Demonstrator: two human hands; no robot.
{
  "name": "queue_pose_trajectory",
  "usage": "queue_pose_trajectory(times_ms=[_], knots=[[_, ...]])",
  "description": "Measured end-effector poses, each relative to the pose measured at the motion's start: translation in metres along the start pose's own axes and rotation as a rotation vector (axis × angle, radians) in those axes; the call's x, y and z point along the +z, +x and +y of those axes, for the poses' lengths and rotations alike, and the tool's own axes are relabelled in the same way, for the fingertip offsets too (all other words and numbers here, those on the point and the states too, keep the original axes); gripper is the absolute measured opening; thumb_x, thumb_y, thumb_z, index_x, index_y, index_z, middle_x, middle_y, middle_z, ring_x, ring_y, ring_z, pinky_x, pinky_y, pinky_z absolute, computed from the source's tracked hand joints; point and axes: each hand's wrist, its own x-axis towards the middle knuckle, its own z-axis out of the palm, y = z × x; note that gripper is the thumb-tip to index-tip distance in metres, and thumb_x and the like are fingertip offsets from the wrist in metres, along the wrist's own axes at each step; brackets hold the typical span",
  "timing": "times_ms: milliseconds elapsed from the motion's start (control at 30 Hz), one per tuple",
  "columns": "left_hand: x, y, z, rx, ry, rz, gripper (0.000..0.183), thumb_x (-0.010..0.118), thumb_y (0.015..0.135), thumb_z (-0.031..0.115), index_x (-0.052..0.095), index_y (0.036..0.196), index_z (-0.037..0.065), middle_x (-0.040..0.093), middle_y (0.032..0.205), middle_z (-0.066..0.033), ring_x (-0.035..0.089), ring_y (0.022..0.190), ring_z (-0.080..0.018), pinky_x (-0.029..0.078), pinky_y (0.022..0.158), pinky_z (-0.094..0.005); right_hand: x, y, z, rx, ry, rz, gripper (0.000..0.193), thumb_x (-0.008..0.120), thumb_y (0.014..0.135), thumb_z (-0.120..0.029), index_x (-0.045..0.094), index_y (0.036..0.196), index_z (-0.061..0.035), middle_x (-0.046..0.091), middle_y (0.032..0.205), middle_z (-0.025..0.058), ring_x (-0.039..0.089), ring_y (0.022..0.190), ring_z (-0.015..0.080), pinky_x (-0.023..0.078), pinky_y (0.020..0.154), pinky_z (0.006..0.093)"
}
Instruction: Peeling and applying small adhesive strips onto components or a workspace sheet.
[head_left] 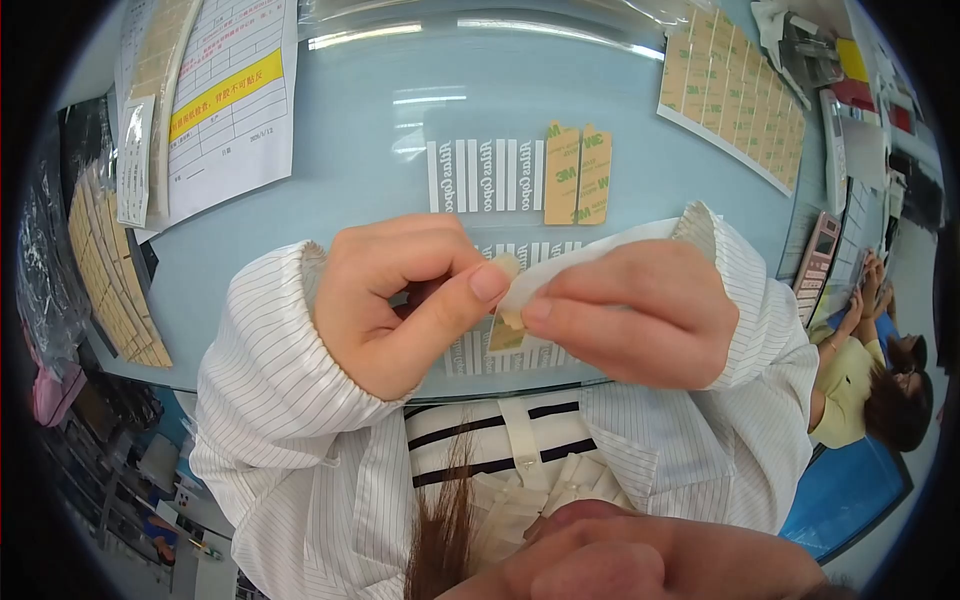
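Close together over the table, both of my hands pinch at a small adhesive label piece with tan backing. My left hand is closed, thumb against forefinger, on a pale bit at the piece's upper end. Thumb and fingers of my right hand grip its right side. A curved white strip runs behind the right fingers; where it joins the piece is hidden. Beyond the hands lies a row of white-lettered label strips, with two tan backing pieces at its right end. More label strips lie partly hidden under my hands.
A printed form with a yellow band lies at the far left. Tan-backed sheets are stacked at the left edge; another tan sheet is at the far right. A pink calculator sits at right. Another person's hands are beyond it.
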Motion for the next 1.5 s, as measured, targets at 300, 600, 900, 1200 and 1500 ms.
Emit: queue_pose_trajectory(times_ms=[300, 600, 900, 1200, 1500], knots=[[0.003, 0.007, -0.006, 0.331, 0.538, -0.015, 0.013, 0.076, 0.083, 0.001, 0.064, 0.078, 0.001, 0.059, 0.069, -0.0060, 0.053, 0.054, -0.0191, 0.043, 0.050, -0.0302, -0.016, -0.001, -0.015, -0.034, 0.093, 0.056, 0.025, 0.072, 0.083, 0.001, 0.070, 0.108, 0.0048, 0.069, 0.089, 0.0164, 0.069, 0.072, 0.0197, 0.053, 0.057, 0.0281], [-0.005, 0.010, -0.006, 0.663, 0.846, -0.077, 0.019, 0.081, 0.072, 0.006, 0.065, 0.079, 0.000, 0.068, 0.091, -0.0103, 0.051, 0.064, -0.0186, 0.044, 0.047, -0.0291, -0.033, 0.029, 0.022, 0.884, 0.242, 0.249, 0.012, 0.072, 0.092, -0.006, 0.073, 0.103, -0.0010, 0.072, 0.089, 0.0042, 0.058, 0.062, 0.0050, 0.045, 0.054, 0.0179], [-0.004, 0.004, 0.002, 0.632, 1.047, -0.144, 0.015, 0.079, 0.072, 0.006, 0.065, 0.078, 0.002, 0.076, 0.109, -0.0112, 0.046, 0.063, -0.0178, 0.042, 0.053, -0.0251, -0.007, 0.018, 0.050, 0.842, 0.422, 0.160, 0.012, 0.074, 0.092, -0.004, 0.075, 0.104, -0.0008, 0.074, 0.094, 0.0031, 0.062, 0.072, 0.0027, 0.046, 0.055, 0.0171], [-0.001, 0.005, 0.002, 0.601, 1.086, -0.139, 0.016, 0.080, 0.071, 0.008, 0.066, 0.075, 0.002, 0.077, 0.105, -0.0089, 0.044, 0.061, -0.0172, 0.038, 0.048, -0.0245, -0.022, 0.033, 0.046, 0.779, 0.473, 0.064, 0.014, 0.072, 0.092, -0.002, 0.074, 0.105, 0.0034, 0.072, 0.090, 0.0062, 0.062, 0.069, 0.0041, 0.050, 0.060, 0.0178], [-0.001, 0.007, 0.003, 0.612, 1.112, -0.144, 0.015, 0.080, 0.070, 0.007, 0.066, 0.074, 0.002, 0.078, 0.105, -0.0095, 0.042, 0.060, -0.0162, 0.036, 0.048, -0.0245, -0.029, 0.043, 0.039, 1.000, 0.506, 0.042, 0.012, 0.075, 0.091, -0.003, 0.076, 0.102, 0.0011, 0.072, 0.085, 0.0040, 0.059, 0.067, 0.0030, 0.046, 0.059, 0.0174]])
